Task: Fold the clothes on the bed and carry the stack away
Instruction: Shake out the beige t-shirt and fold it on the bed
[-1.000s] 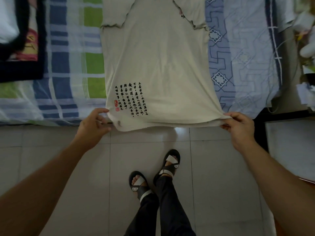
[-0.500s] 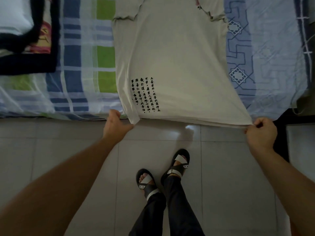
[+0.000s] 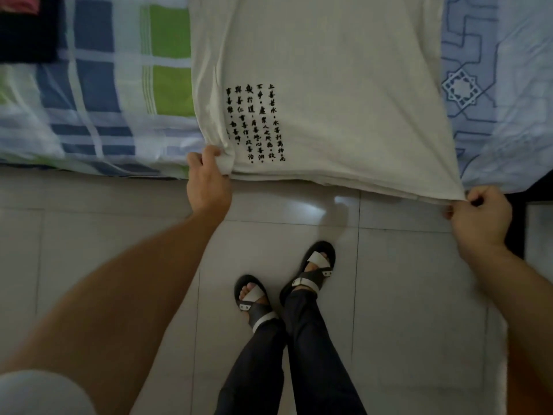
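Note:
A cream T-shirt [image 3: 344,94] with black printed characters near its hem lies flat on the bed [image 3: 98,115], its hem hanging just past the bed's front edge. My left hand [image 3: 208,181] pinches the hem's left corner, bunching the cloth there. Off the bed, over the floor, my right hand [image 3: 478,217] is closed on the hem's right corner. The shirt's upper part and sleeves are out of frame.
A blue, green and white checked sheet covers the bed's left side, a pale blue patterned sheet [image 3: 490,85] its right. A dark garment [image 3: 27,28] lies at the far left. My sandalled feet [image 3: 284,283] stand on the tiled floor [image 3: 104,241].
Both hands have closed tighter on the hem corners and pulled the shirt toward me and rightward. My head has come closer, so the sleeves have left the frame.

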Available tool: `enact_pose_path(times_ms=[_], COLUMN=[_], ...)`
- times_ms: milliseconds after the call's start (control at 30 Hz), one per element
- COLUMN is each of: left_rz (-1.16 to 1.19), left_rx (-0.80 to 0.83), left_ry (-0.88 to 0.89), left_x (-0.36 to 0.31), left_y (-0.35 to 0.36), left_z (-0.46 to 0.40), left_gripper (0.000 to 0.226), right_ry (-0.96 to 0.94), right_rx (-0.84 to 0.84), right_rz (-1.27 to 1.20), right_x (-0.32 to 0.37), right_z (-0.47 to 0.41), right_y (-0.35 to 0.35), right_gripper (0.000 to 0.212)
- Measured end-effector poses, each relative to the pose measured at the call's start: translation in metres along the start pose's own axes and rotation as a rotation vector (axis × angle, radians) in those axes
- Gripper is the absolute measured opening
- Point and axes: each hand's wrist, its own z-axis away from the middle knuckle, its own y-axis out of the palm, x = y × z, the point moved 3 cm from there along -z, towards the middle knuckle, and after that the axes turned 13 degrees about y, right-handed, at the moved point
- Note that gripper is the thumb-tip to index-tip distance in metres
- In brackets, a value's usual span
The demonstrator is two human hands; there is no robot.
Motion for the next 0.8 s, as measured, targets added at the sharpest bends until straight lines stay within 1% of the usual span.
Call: enact_pose_path(times_ms=[67, 133, 167, 233, 300, 333, 400, 433, 500, 567, 633, 667, 733, 800], left_rz=[0.128, 0.212, 0.251, 0.411, 0.600, 0.644, 0.619, 0.554, 0.358, 0.177, 0.160, 0.173, 0.189, 0.205], left_rx=[-0.014, -0.019, -0.023, -0.050, -0.127, -0.172, -0.202, -0.185, -0.107, -0.027, 0.015, 0.022, 0.037, 0.093], left_ry=[0.048, 0.042, 0.008, -0.133, -0.276, -0.314, -0.302, -0.266, -0.188, -0.145, -0.151, -0.148, -0.084, 0.020], left_x=[0.005, 0.012, 0.015, 0.021, 0.024, 0.024, 0.024, 0.023, 0.023, 0.022, 0.020, 0.019, 0.015, 0.009], left_y=[-0.013, -0.030, -0.040, -0.059, -0.080, -0.090, -0.112, -0.123, -0.141, -0.154, -0.163, -0.165, -0.166, -0.164], left_z=[0.000, 0.001, 0.002, 0.005, 0.012, 0.016, 0.023, 0.025, 0.024, 0.021, 0.016, 0.013, 0.010, 0.009], left_gripper=[0.034, 0.027, 0.026, 0.027, 0.028, 0.027, 0.031, 0.032, 0.027, 0.016, 0.008, 0.007, 0.014, 0.017], right_ry=[0.032, 0.086, 0.117, 0.182, 0.238, 0.263, 0.298, 0.311, 0.328, 0.329, 0.328, 0.327, 0.319, 0.306], right_rx=[0.013, 0.036, 0.044, 0.063, 0.097, 0.113, 0.140, 0.154, 0.182, 0.202, 0.224, 0.239, 0.263, 0.276], right_rz=[-0.053, -0.121, -0.154, -0.218, -0.267, -0.286, -0.328, -0.344, -0.359, -0.361, -0.354, -0.341, -0.314, -0.285], right_x=[0.001, 0.003, 0.005, 0.009, 0.014, 0.016, 0.023, 0.028, 0.039, 0.047, 0.053, 0.055, 0.056, 0.055], right_z=[0.000, 0.001, 0.002, 0.006, 0.012, 0.016, 0.022, 0.024, 0.028, 0.031, 0.032, 0.032, 0.031, 0.028], right_y=[-0.002, -0.005, -0.006, -0.009, -0.013, -0.016, -0.022, -0.025, -0.032, -0.039, -0.044, -0.046, -0.047, -0.047], right_gripper=[0.041, 0.042, 0.041, 0.040, 0.038, 0.037, 0.033, 0.030, 0.028, 0.027, 0.026, 0.026, 0.027, 0.025])
